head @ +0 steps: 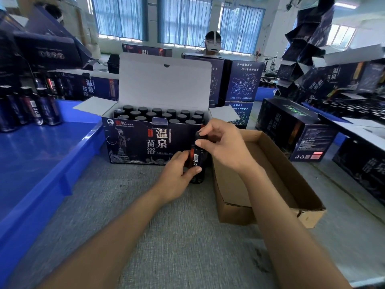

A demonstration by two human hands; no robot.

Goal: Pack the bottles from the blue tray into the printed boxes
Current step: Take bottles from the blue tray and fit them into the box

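Both hands gripping one dark bottle (197,161) at frame centre: left hand (177,177) curling round its body, right hand (224,146) fingers pinching the cap, just in front of the open printed box (145,142) holding capped bottles.

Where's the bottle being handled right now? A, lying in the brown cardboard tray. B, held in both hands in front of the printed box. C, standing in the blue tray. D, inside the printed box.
B: the left hand grips the bottle low and the right hand holds its cap, in front of the printed box.
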